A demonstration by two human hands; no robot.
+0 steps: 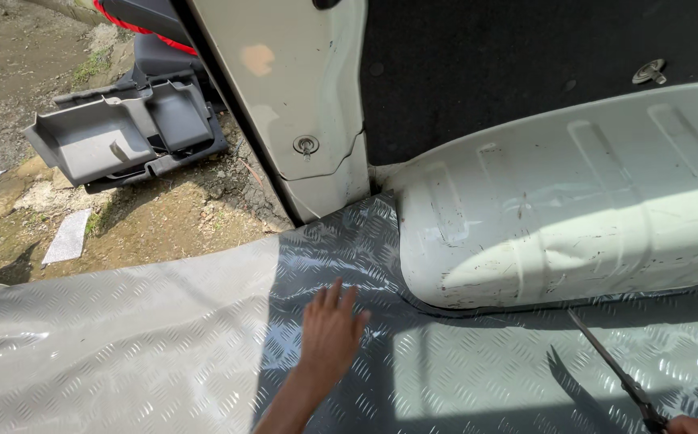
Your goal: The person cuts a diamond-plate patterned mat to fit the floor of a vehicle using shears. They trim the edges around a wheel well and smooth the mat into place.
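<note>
My left hand lies flat, fingers together, on a silver checker-plate floor sheet that covers a vehicle's cargo floor. It rests just left of the white wheel-arch hump. At the bottom right corner only the tip of my right hand shows, gripping a pair of scissors. The blades point up and left toward the sheet's edge along the base of the wheel arch.
A white body pillar with a clip stands behind the sheet. Black carpeted wall lining rises above the wheel arch. Outside on the dirt ground lie grey plastic trim panels and a small grey scrap.
</note>
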